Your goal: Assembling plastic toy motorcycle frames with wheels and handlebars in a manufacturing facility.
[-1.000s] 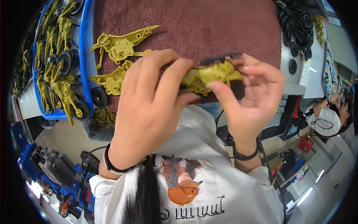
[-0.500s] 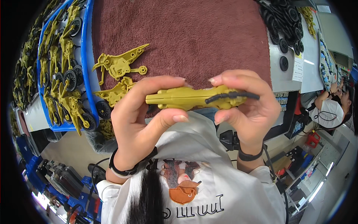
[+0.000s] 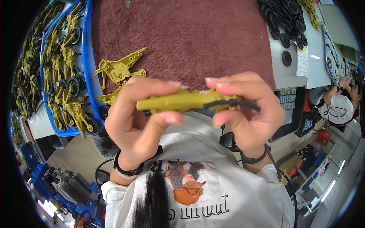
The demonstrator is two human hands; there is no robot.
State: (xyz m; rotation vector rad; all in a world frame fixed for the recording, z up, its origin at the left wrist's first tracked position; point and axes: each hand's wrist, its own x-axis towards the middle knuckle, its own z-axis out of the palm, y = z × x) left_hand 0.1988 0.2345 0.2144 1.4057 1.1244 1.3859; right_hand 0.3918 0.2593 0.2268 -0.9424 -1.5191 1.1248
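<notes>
Between my two hands I hold a yellow-green toy motorcycle body (image 3: 173, 102) level above the near edge of the cloth. My left hand (image 3: 138, 114) pinches its left end between thumb and fingers. The other end, with a black handlebar (image 3: 228, 103) across it, is gripped by my right hand (image 3: 253, 104). Left of my hands, a loose yellow-green body half (image 3: 118, 69) lies on the cloth. Another yellow-green part (image 3: 108, 98) is partly hidden behind my left hand.
A maroon cloth (image 3: 182, 38) covers the table's middle. On the left, a blue-rimmed tray (image 3: 88, 34) holds several yellow-green toy bodies with black wheels. Black wheels (image 3: 286, 58) and other black parts lie at the far right. A co-worker (image 3: 340, 110) sits beyond, on the right.
Both hands have shifted slightly left with the toy body. The seam line along it shows less, and it looks slightly rolled.
</notes>
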